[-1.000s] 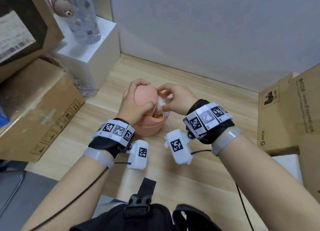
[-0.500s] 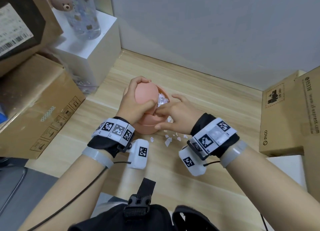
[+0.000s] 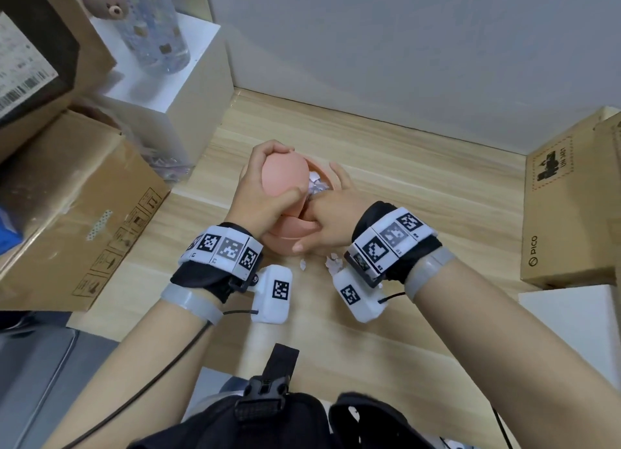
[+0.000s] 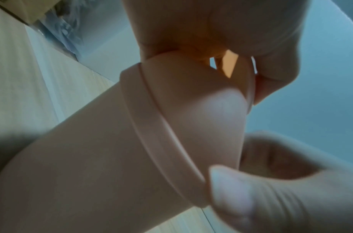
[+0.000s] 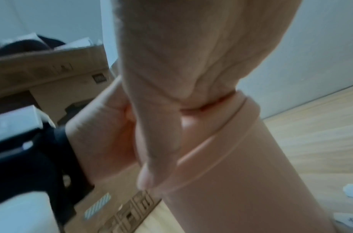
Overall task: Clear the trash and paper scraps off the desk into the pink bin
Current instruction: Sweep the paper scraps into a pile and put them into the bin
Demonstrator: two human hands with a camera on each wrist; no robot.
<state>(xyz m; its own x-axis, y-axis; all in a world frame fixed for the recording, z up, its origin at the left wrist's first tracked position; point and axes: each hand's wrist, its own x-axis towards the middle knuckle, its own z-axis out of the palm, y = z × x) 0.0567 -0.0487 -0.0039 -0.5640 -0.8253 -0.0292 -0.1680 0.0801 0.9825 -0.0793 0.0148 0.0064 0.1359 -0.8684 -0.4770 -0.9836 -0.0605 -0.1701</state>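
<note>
A pink bin (image 3: 292,237) stands mid-desk on the wood top. My left hand (image 3: 285,168) grips its domed lid (image 3: 282,183) and holds it tipped open; the lid (image 4: 191,107) fills the left wrist view above the bin's body (image 4: 82,165). White paper scraps (image 3: 317,186) show in the opening. My right hand (image 3: 319,211) wraps the bin's right side, fingers curled over the far rim and thumb low on the wall. In the right wrist view its palm lies on the bin (image 5: 241,173). Loose scraps (image 3: 334,262) lie on the desk in front of the bin, others (image 5: 351,192) beside it.
A cardboard box (image 3: 84,213) borders the desk on the left, and a white box (image 3: 174,92) carrying a clear bottle (image 3: 154,28) stands behind it. Another cardboard box (image 3: 568,206) stands on the right. The grey wall runs behind the bin. The desk's front edge (image 3: 215,364) is near my body.
My right hand left the bin's opening, dipped toward the desk, and now wraps the bin's right side. Small scraps have appeared on the desk in front of the bin. The left hand kept holding the lid.
</note>
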